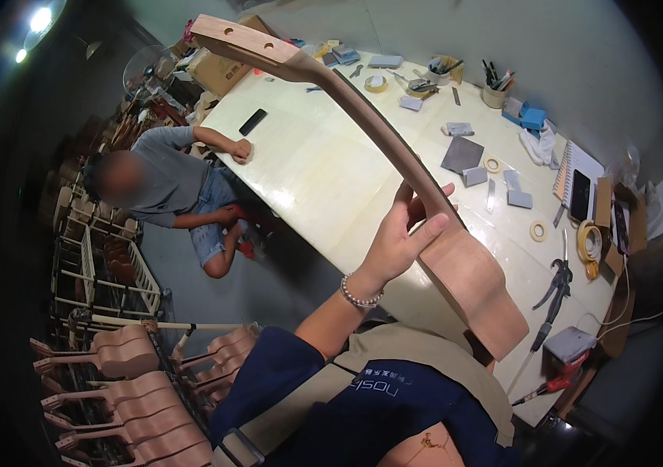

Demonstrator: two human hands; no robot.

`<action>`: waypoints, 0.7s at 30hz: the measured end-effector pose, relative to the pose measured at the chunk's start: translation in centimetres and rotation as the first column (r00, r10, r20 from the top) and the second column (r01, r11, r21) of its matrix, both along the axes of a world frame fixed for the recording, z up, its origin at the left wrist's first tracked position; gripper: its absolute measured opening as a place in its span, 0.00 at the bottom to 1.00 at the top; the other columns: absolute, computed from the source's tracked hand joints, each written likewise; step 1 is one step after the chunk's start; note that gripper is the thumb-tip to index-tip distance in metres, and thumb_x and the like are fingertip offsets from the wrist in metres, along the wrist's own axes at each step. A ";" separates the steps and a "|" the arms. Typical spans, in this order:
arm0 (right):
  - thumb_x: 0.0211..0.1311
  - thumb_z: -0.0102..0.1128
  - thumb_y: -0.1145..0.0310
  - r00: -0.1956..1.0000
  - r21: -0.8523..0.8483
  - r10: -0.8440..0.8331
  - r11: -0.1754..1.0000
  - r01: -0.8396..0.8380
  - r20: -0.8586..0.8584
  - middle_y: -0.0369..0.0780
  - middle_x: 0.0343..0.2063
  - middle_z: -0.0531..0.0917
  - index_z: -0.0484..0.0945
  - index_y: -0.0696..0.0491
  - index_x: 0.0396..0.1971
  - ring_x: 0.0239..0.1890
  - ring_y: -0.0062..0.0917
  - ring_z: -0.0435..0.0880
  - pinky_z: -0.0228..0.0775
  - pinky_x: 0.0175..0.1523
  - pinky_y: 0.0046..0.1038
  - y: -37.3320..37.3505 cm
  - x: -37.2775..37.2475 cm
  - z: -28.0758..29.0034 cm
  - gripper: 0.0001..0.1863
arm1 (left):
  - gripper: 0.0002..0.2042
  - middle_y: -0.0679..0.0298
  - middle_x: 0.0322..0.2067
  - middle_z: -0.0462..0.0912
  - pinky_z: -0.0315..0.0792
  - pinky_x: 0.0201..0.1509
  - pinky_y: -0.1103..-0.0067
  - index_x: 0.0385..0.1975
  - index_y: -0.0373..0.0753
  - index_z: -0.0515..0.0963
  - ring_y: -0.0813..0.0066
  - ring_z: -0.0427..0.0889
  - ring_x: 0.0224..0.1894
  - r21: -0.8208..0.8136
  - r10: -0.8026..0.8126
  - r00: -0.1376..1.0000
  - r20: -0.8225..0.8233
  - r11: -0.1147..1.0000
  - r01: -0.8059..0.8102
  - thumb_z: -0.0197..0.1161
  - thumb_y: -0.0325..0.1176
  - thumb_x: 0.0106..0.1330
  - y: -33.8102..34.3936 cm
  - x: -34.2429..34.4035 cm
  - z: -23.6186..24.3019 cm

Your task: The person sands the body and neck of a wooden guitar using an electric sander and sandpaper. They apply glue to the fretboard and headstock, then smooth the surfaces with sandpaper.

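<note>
My left hand [409, 233] is closed round the neck of an unfinished pale wooden ukulele [481, 289], just where it joins the body, with the thumb lying across the wood. The instrument slants over the white table [316, 179], its two-holed headstock [242, 39] at the upper left and its curved body at the lower right, beside the lower edge of my hand's reach. A beaded bracelet circles my left wrist. My right hand is not in view.
A co-worker [168, 179] sits at the table's left, hand beside a black phone [253, 121]. Racks of wooden ukuleles [133, 389] stand lower left. An air gun [557, 284], tape rolls [592, 241], a notebook [569, 175] and pen cups [495, 93] lie along the table's right and back.
</note>
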State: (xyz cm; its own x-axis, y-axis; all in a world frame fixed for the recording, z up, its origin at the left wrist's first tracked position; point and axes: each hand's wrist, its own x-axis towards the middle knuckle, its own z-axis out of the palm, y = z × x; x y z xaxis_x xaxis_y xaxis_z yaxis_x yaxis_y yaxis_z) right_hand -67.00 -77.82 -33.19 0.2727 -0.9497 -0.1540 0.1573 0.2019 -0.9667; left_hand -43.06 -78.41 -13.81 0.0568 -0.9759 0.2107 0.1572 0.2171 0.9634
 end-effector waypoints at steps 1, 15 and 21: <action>0.65 0.49 0.59 1.000 0.000 0.002 1.000 -0.002 -0.005 0.44 0.57 0.70 0.60 0.47 0.62 0.55 0.31 0.72 0.69 0.54 0.31 0.0 -0.1 0.0 0.26 | 0.40 0.45 0.60 0.64 0.65 0.62 0.68 0.69 0.42 0.33 0.59 0.72 0.58 0.001 -0.006 1.000 -0.010 1.000 0.006 0.56 0.29 0.66 -0.1 0.1 -0.2; 0.65 0.50 0.60 0.998 -0.032 -0.050 0.998 0.049 -0.036 0.44 0.56 0.71 0.61 0.47 0.62 0.54 0.30 0.73 0.70 0.53 0.31 0.4 -0.7 0.1 0.26 | 0.40 0.44 0.61 0.62 0.64 0.63 0.64 0.69 0.45 0.34 0.54 0.70 0.60 0.013 -0.038 0.993 -0.111 0.999 0.040 0.55 0.27 0.65 -0.3 0.3 -0.6; 0.64 0.51 0.60 0.979 -0.134 -0.178 0.977 0.165 -0.095 0.43 0.56 0.72 0.62 0.47 0.62 0.53 0.30 0.74 0.70 0.52 0.30 0.3 -2.0 2.4 0.26 | 0.37 0.39 0.60 0.61 0.69 0.60 0.63 0.69 0.41 0.35 0.47 0.70 0.58 0.037 0.036 0.983 -0.182 0.999 -0.029 0.52 0.27 0.66 0.2 0.9 0.5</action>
